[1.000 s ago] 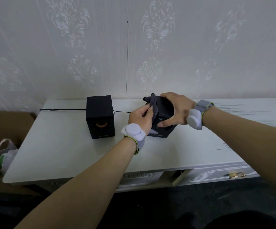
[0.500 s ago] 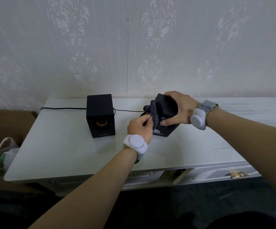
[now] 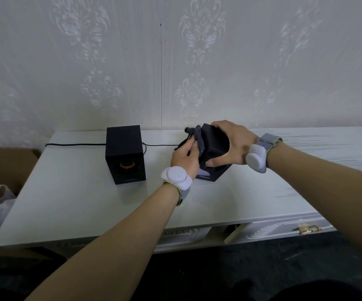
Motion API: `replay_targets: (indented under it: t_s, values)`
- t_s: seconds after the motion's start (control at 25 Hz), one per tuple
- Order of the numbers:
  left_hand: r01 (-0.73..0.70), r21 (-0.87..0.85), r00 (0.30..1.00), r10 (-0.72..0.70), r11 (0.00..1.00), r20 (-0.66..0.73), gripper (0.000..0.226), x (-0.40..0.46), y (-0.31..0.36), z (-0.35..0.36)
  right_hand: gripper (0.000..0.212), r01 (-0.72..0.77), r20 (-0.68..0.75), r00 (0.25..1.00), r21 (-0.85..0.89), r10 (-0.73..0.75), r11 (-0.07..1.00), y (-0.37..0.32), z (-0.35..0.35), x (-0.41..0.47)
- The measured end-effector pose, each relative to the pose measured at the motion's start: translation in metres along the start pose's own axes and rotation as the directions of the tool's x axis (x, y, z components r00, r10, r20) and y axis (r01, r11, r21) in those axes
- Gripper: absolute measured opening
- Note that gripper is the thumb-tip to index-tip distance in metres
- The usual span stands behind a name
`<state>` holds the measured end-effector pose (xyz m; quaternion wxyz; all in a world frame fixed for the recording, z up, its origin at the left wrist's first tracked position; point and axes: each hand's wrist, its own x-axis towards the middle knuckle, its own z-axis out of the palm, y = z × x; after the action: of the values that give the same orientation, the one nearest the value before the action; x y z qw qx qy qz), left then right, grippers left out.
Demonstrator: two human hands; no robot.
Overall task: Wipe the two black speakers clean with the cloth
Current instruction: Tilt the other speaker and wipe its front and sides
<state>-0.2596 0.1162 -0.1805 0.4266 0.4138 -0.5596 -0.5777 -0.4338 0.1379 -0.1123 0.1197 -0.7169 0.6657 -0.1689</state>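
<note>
White table (image 3: 71, 205) — right hand (image 3: 232, 144) gripping tilted speaker (image 3: 215, 142); left hand (image 3: 185, 157) pressing cloth (image 3: 198, 137)

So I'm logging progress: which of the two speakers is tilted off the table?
The right-hand speaker, gripped by the right hand with the cloth against it; the other speaker stands upright, untouched.

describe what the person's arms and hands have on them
Both forearms are bare, with no sleeves and no gloves. Each wrist carries a grey fabric strap edged in yellow-green, with a rounded pale grey-white puck-shaped device on it: one behind the left hand at, one behind the right hand at. No rings or cables show on the hands.
</note>
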Motion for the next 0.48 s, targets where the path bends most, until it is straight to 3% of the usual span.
replay_targets:
  t_s: [0.24, 0.48]
  values:
    - [-0.148, 0.007, 0.984, 0.147, 0.989, 0.097, 0.041, -0.007, 0.017, 0.004, 0.084, -0.017, 0.003, 1.0, -0.005, 0.017, 1.0, -0.001, -0.003, -0.002]
    - [-0.185, 0.018, 0.976, 0.181, 0.983, 0.12, 0.038, -0.022, 0.007, -0.007, 0.079, -0.028, -0.003, 1.0, -0.001, 0.028, 1.0, -0.007, -0.001, -0.001]
